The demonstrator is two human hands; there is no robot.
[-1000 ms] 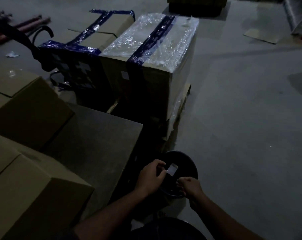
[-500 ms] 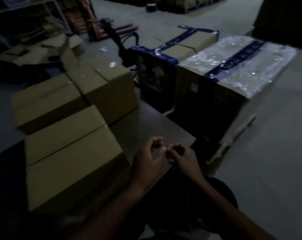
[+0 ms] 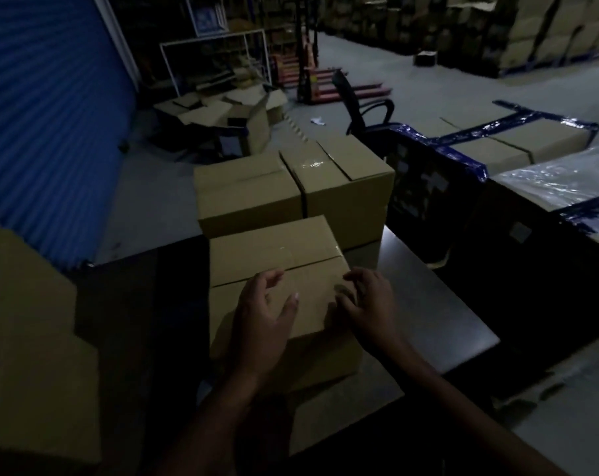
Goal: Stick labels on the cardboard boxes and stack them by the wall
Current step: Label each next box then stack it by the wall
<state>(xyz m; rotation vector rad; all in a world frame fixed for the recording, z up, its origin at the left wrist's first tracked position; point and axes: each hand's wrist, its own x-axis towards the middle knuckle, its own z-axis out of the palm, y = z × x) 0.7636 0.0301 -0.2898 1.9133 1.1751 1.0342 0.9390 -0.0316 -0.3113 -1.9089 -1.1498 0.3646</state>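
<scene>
Labelling seems just begun: I see left hand (image 3: pixel 263 314) and right hand (image 3: pixel 368 304), fingers loosely curled, on centre-frame box (image 3: pixel 274 255); label not visible, stacking remains.

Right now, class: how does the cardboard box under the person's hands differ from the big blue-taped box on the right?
1. The near cardboard box is plain brown; the blue-taped box carries dark blue tape across its top and edges.
2. The near box is smaller and sits on the dark table; the blue-taped box is larger and stands beyond it.
3. Only the near box has the left hand and right hand over it.

Both are closed brown cardboard.
</scene>
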